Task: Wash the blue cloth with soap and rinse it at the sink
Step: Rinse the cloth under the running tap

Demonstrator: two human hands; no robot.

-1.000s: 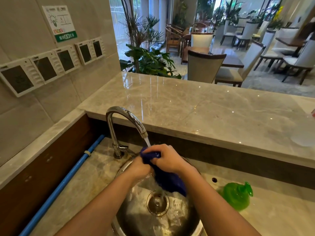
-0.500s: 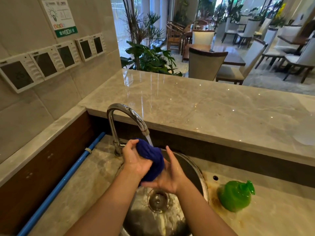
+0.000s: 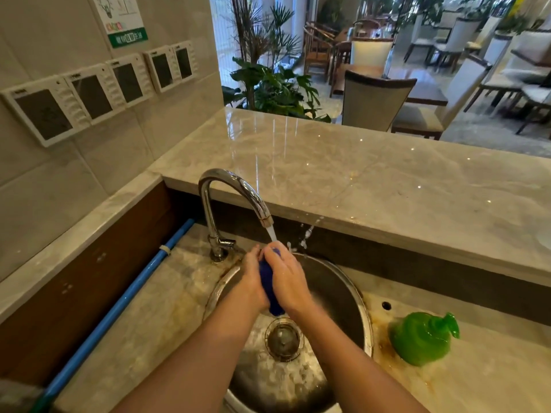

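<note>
The cloth (image 3: 269, 286) was squeezed between both hands over the sink (image 3: 343, 296), bunched into a dark blue roll that showed only as a strip between the palms and a tip poking out below the wrists. The left hand (image 3: 249, 281) curled round it from the left and the right hand (image 3: 287, 281) folded over it from the right, fingers wrapped close, so both held the cloth tight with the fingertips meeting at the top.

Just above the fingertips the water (image 3: 271, 234) fell from the spout of the tap (image 3: 229, 186) and struck the hands; drops flew off up and to the right of them. The tap's base stood just left of the hands, on the wet stone beside the basin.

Directly below the grip lay the round metal drain (image 3: 283, 339), with foamy water spread over the bottom of the basin nearer the person. Well to the right of the hands, on the stained counter (image 3: 492, 368), sat a green soap bottle (image 3: 420, 341), its nozzle pointing right. To the left a blue pipe (image 3: 119, 305) ran along the wooden side panel. Beyond the tap stretched a raised marble ledge (image 3: 372, 180), and on the tiled wall far left hung a row of white switch panels (image 3: 98, 90).
</note>
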